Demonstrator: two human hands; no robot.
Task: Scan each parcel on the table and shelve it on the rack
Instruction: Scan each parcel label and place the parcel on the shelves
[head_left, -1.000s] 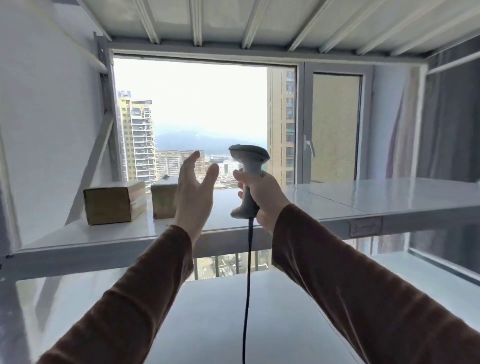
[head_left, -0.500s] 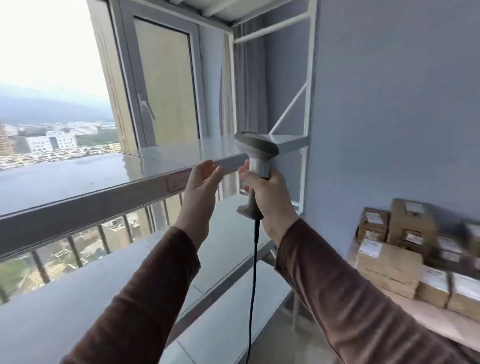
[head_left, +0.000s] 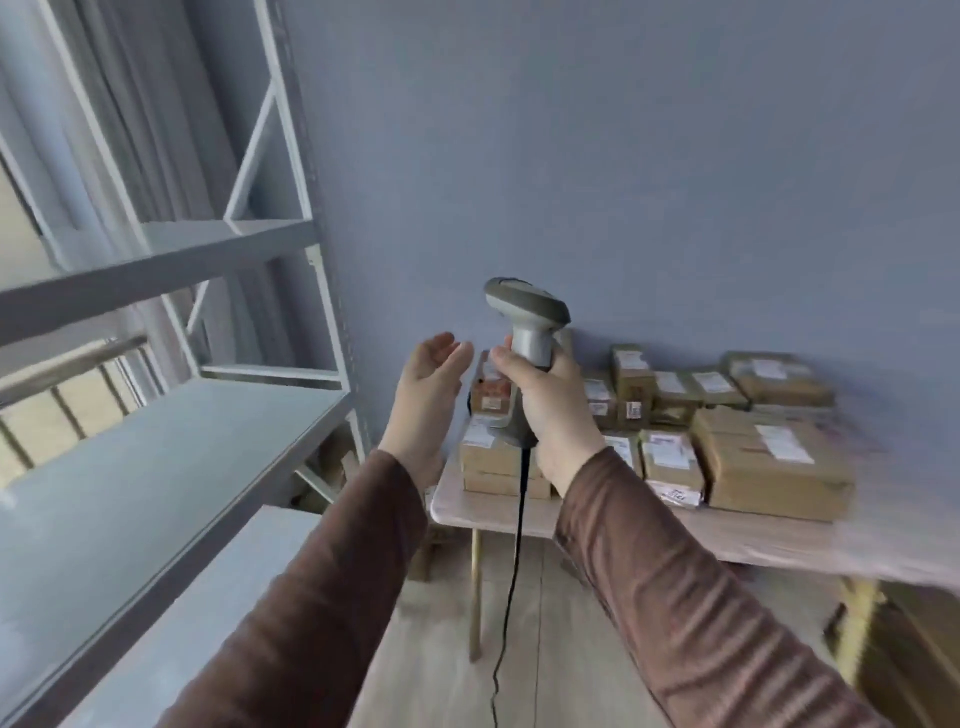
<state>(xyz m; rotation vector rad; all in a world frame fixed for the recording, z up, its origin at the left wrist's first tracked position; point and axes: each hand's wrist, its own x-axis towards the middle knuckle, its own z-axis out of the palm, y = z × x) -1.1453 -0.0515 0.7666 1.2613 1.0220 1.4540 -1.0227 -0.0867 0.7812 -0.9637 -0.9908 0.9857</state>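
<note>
The right hand gripped a grey corded scanner upright. The left hand hovered open beside it. Beyond both hands, labelled brown cardboard parcels crowded the tabletop.

Your grey scanner trails a black cord; brown sleeves, tan parcels white-labelled, grey rack, blue-grey wall.

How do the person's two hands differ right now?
The right hand is closed around the grey barcode scanner, while the left hand is open and holds nothing. The right hand hides part of the parcels on the table; the left hand sits beside them, nearer the rack. Both are raised, in brown sleeves.
</note>
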